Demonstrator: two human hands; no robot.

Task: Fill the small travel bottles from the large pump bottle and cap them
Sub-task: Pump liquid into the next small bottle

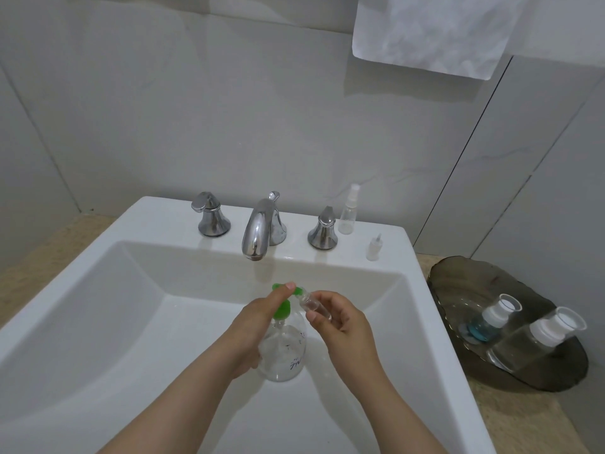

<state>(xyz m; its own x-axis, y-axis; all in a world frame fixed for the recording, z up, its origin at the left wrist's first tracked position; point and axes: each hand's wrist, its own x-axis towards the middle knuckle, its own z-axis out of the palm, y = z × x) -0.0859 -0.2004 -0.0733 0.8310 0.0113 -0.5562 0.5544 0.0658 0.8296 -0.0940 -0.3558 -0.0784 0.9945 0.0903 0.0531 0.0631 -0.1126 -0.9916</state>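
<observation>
- The large pump bottle (283, 355), clear with a green pump head (281, 308), is stood upright in the basin of the white sink (98, 306).
- The bottle's left side is enclosed by the grip of the left hand (257, 322); the fingers are curled round the body, and one fingertip is laid on top of the pump head.
- A small travel bottle (315, 304), clear and uncapped, is pinched in the grip of the right hand (345, 324) between thumb and curled fingers.
- It is held tilted, just right of the pump head, with its mouth brought to the green nozzle.
- A clear spray bottle (348, 211) and a small loose cap (373, 249) are stood on the sink's back ledge, right of the faucet (258, 231).
- On the table (523, 424) a dark glass plate (458, 280) is set, on which a capped bottle of blue liquid (487, 321) and a capped clear bottle (530, 342) are laid.
</observation>
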